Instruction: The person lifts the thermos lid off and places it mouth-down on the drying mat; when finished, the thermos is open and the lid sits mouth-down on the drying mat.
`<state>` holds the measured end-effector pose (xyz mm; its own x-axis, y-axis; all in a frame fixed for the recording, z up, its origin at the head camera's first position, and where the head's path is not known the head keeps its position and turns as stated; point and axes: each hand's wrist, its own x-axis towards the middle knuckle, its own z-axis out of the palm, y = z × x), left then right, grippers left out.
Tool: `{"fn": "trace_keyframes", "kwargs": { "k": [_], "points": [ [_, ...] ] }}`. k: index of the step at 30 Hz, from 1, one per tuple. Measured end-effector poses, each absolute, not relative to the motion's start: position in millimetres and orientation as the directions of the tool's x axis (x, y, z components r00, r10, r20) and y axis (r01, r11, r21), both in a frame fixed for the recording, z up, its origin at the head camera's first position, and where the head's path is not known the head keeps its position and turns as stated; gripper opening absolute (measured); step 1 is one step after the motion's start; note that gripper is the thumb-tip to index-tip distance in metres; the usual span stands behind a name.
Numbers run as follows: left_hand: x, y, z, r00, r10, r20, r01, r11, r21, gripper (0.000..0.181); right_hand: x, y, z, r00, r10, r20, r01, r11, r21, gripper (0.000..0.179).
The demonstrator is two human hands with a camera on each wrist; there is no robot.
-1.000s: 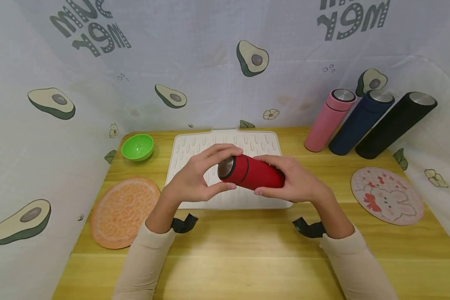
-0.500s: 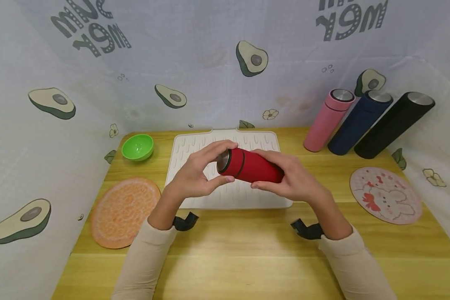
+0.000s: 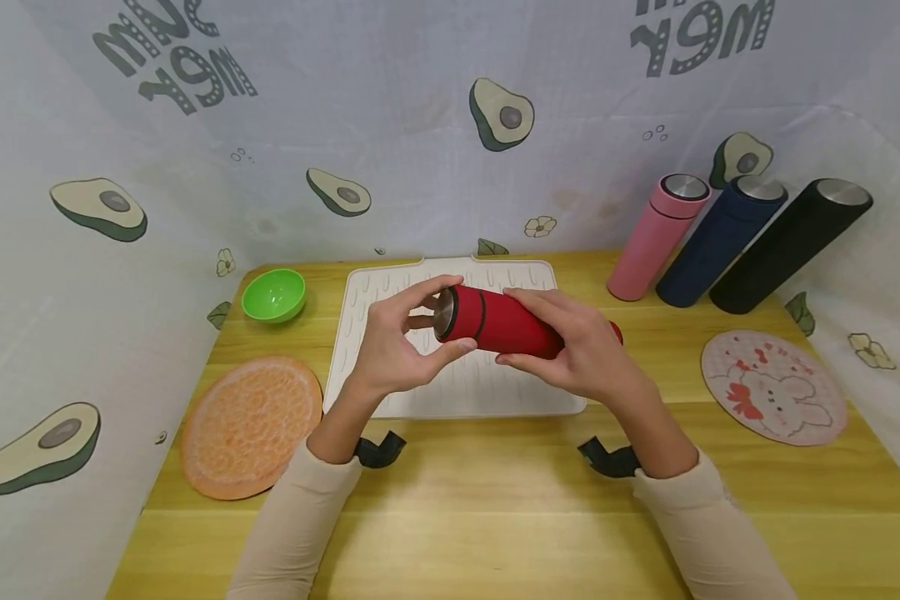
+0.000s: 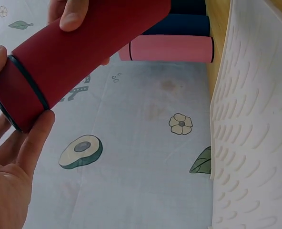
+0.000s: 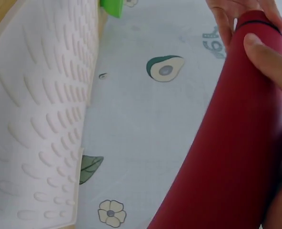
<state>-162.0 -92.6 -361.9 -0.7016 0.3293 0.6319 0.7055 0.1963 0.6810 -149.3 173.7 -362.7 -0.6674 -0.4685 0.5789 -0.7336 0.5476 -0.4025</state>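
A red thermos bottle (image 3: 510, 323) is held tilted above the white ridged mat (image 3: 450, 404), its silver-topped lid (image 3: 468, 315) pointing left. My left hand (image 3: 393, 350) pinches that lid between thumb and fingers; in the left wrist view fingertips (image 4: 42, 125) touch it near the dark seam ring. My right hand (image 3: 587, 346) grips the body, its thumb (image 5: 267, 55) lying along the side in the right wrist view. The bottle's base end is partly hidden behind this hand. The lid sits against the body, with a dark ring between them.
Pink (image 3: 654, 246), navy (image 3: 716, 250) and black (image 3: 787, 250) bottles stand upright at the back right. A green bowl (image 3: 273, 296) sits back left. An orange round mat (image 3: 251, 429) lies left, a pink bunny mat (image 3: 774, 387) right. Patterned cloth (image 3: 420, 125) hangs behind.
Both hands have raised the red bottle slightly. Its base end now shows beyond the right hand. The left hand's fingers have shifted on the lid, with more of them visible behind it.
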Motion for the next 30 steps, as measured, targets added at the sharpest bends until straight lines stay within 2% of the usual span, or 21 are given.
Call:
{"fn": "trace_keyframes", "kwargs": {
  "k": [6,10,13,17,19,21,24,30],
  "points": [
    [-154.8,-90.4,-366.9,-0.827,0.203,0.525,0.562,0.246,0.790,0.050,-143.9,166.5,-367.9,-0.608,-0.451,0.654,-0.749,0.598,-0.284,0.080],
    [-158.2,-90.3,-369.2,-0.838,0.181,0.514,0.545,0.262,0.796,0.052,-143.1,164.2,-366.2,-0.602,-0.451,0.659,-0.748,0.608,-0.268,0.079],
    [-163.4,-95.3,-367.8,-0.791,0.307,0.530,0.599,0.208,0.774,0.062,-143.9,165.3,-361.7,-0.620,-0.460,0.636,-0.750,0.587,-0.306,0.079],
    [-168.5,-105.6,-360.4,-0.649,0.517,0.557,0.681,0.069,0.729,0.071,-143.4,169.8,-354.9,-0.672,-0.472,0.571,-0.727,0.566,-0.388,0.079],
    [-169.5,-109.3,-356.4,-0.584,0.568,0.579,0.712,0.018,0.702,0.070,-142.5,172.6,-352.8,-0.697,-0.481,0.532,-0.710,0.565,-0.421,0.078],
    [-169.9,-112.2,-353.8,-0.548,0.596,0.588,0.723,-0.017,0.691,0.065,-142.1,175.1,-351.2,-0.718,-0.493,0.491,-0.694,0.568,-0.443,0.077],
    [-169.8,-114.3,-352.4,-0.537,0.606,0.587,0.725,-0.023,0.688,0.055,-142.9,178.4,-350.3,-0.738,-0.515,0.437,-0.675,0.567,-0.472,0.076],
    [-168.0,-112.0,-351.5,-0.583,0.585,0.564,0.697,0.003,0.717,0.053,-145.1,183.1,-350.2,-0.744,-0.542,0.390,-0.666,0.564,-0.488,0.074]
  ]
}}
